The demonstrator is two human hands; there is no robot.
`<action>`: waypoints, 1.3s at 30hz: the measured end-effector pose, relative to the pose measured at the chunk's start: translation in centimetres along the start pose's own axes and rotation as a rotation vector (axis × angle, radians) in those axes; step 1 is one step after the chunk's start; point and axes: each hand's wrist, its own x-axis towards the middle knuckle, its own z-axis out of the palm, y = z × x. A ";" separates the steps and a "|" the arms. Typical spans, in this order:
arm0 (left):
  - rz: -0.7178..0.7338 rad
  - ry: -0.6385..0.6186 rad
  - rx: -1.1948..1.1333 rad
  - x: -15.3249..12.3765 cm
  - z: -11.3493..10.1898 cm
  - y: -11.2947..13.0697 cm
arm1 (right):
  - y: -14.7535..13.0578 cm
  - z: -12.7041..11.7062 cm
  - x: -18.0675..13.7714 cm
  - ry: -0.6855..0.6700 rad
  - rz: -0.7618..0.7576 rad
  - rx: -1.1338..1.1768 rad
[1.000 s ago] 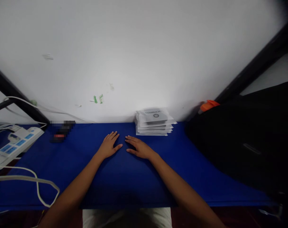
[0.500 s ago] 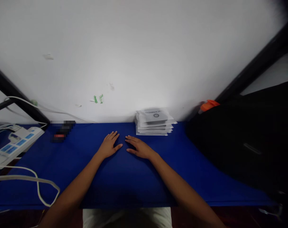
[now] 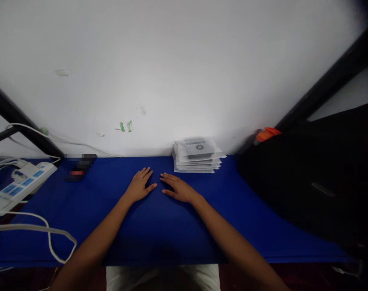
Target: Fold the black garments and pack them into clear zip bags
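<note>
My left hand point(image 3: 139, 186) lies palm down on the blue tabletop point(image 3: 165, 226), fingers stretched out and thumb apart, holding nothing. Facing it across a small gap, my right hand point(image 3: 178, 188) also rests flat on the blue surface with its fingers extended and nothing in it. Just beyond my right hand, against the wall, is a stack of flat, whitish plastic packages point(image 3: 197, 155). The top one bears dark lettering and a round logo. Neither hand touches the stack.
On the left lie a white power strip point(image 3: 28, 182) with blue sockets, a looping white cable point(image 3: 49, 232) and a partly pixelated dark object point(image 3: 80, 167). A large black bag or cloth point(image 3: 308, 182) fills the right side, with an orange item point(image 3: 268, 134) behind it.
</note>
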 end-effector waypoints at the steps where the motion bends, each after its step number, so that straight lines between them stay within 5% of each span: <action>1: -0.002 -0.002 0.002 0.0 0.0 0.0 | 0.0 0.0 0.0 -0.002 0.000 -0.004; 39: 0.004 0.009 -0.008 0.0 0.0 0.0 | -0.1 -0.1 0.0 0.018 -0.007 0.023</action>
